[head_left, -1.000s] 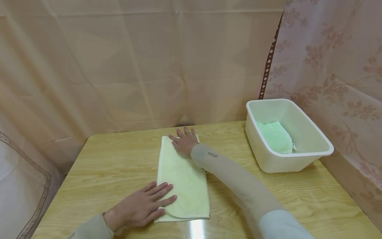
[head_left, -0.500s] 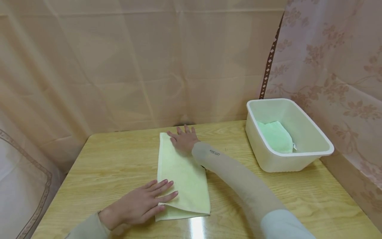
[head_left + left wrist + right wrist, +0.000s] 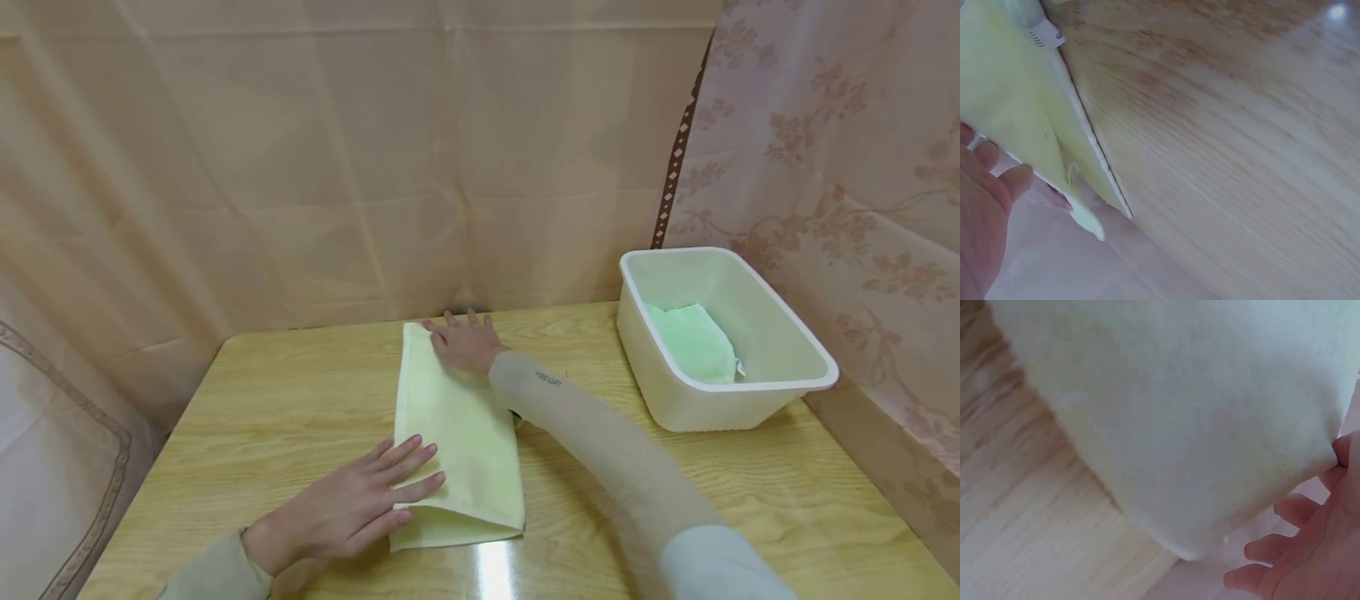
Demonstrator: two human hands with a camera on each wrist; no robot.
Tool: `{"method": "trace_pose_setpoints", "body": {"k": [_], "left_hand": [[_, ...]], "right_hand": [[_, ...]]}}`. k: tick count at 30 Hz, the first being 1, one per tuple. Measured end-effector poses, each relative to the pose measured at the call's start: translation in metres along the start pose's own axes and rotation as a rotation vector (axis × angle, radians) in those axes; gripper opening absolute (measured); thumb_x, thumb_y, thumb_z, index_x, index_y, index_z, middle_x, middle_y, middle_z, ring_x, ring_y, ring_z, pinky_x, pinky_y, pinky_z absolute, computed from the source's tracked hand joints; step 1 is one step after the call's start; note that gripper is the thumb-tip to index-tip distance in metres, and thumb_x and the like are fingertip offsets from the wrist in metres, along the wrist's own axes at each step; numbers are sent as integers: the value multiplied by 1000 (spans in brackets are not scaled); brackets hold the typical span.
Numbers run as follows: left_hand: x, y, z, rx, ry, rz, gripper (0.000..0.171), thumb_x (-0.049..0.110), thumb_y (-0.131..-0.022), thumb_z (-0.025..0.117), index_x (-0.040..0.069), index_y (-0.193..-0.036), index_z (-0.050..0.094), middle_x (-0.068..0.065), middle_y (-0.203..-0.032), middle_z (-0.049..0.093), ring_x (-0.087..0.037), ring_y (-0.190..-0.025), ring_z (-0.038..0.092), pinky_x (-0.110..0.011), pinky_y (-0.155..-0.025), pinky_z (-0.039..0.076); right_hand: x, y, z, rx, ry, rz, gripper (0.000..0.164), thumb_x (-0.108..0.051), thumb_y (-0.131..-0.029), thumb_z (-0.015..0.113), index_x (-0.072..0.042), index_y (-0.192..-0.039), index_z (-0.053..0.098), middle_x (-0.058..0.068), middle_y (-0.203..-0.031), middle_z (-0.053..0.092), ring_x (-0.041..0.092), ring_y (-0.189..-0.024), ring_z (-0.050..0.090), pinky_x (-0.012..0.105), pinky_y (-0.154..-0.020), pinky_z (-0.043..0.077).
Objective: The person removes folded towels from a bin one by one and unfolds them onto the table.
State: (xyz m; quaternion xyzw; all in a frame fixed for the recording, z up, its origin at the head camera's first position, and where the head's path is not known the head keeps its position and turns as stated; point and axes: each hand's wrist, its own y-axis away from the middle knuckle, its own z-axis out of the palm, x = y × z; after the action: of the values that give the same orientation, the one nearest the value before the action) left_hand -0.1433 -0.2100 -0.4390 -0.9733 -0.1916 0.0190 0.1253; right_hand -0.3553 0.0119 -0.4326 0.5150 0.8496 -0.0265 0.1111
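A pale yellow towel, folded in layers, lies lengthwise on the wooden table. At its near left corner my left hand has the thumb low and the fingers over the top layer, seeming to pinch that edge. The near end gapes between the layers; the left wrist view shows the parted towel edges and a white label. My right hand is at the far right corner, fingers spread. Close up in the right wrist view, its thumb and a finger pinch the towel's corner while other fingers stay free.
At the back right of the table stands a white plastic bin. A folded mint green towel lies inside it. Beige curtains hang just behind the table's back edge, with a flowered curtain on the right.
The towel's far end and my right hand have shifted slightly away from me. At the near end, the top layer has lifted and the gap has widened. My left hand has moved slightly forward.
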Motion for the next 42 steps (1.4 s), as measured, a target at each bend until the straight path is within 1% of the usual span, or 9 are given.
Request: {"method": "trace_pose_setpoints", "body": {"k": [4, 9, 15, 21, 23, 28, 33, 39, 42], "left_hand": [[-1, -4, -2, 7, -8, 6, 54, 28, -108, 47, 21, -160, 35, -17, -161, 35, -38, -147, 32, -52, -116, 28], [-1, -11, -5, -6, -1, 9, 54, 29, -108, 46, 22, -160, 33, -17, -162, 33, -37, -148, 31, -56, -113, 32], [0, -22, -4, -9, -13, 32, 52, 30, -109, 43, 22, -160, 34, -17, -162, 33, -38, -148, 31, -60, -108, 37], [2, -43, -1, -36, 0, 35, 51, 34, -111, 36, 24, -161, 32, -15, -164, 29, -33, -150, 27, -59, -111, 35], [4, -51, 1, -50, -2, 42, 51, 35, -112, 35, 25, -161, 30, -15, -165, 27, -32, -151, 25, -58, -113, 34], [9, -73, 10, -73, 3, 71, 51, 36, -112, 34, 26, -161, 30, -14, -166, 26, -32, -152, 23, -57, -114, 32], [14, -93, 20, -124, 35, 79, 51, 39, -112, 31, 29, -162, 25, -11, -168, 20, -30, -153, 18, -56, -117, 28], [20, -112, 34, -192, 62, 97, 51, 42, -113, 22, 31, -163, 22, -11, -168, 18, -29, -154, 16, -56, -118, 26], [23, -120, 42, -211, 46, 116, 52, 43, -112, 18, 31, -163, 22, -12, -167, 19, -30, -153, 18, -55, -117, 27]], "right_hand": [[7, 0, -4, 24, 23, -19, 54, -47, -109, 14, -39, -161, 26, 6, -166, 27, 48, -150, 18, 68, -115, 20], [20, 2, -10, 51, 10, -46, 54, -46, -110, 15, -35, -161, 27, 11, -165, 27, 49, -148, 20, 67, -113, 24], [36, 15, -22, 38, 2, -48, 54, -45, -110, 15, -33, -162, 26, 10, -167, 21, 49, -149, 18, 63, -118, 17], [56, 30, -35, 25, -19, -28, 54, -45, -110, 18, -32, -162, 28, 11, -166, 23, 53, -149, 12, 63, -119, 12], [62, 36, -39, 21, -3, -21, 54, -44, -110, 19, -31, -162, 29, 14, -164, 27, 51, -150, 12, 63, -119, 10], [75, 48, -48, 12, 60, -9, 52, -40, -111, 22, -29, -160, 34, 18, -163, 29, 48, -150, 16, 61, -120, 10], [89, 53, -49, -34, 126, 46, 53, -40, -110, 20, -29, -159, 36, 16, -165, 23, 48, -150, 14, 63, -119, 12], [98, 70, -47, -118, 90, 160, 53, -42, -110, 20, -31, -161, 30, 13, -168, 14, 46, -152, 1, 65, -119, 3], [103, 75, -41, -132, 97, 186, 53, -43, -110, 19, -33, -161, 30, 14, -168, 13, 45, -153, -2, 65, -118, 2]]}}
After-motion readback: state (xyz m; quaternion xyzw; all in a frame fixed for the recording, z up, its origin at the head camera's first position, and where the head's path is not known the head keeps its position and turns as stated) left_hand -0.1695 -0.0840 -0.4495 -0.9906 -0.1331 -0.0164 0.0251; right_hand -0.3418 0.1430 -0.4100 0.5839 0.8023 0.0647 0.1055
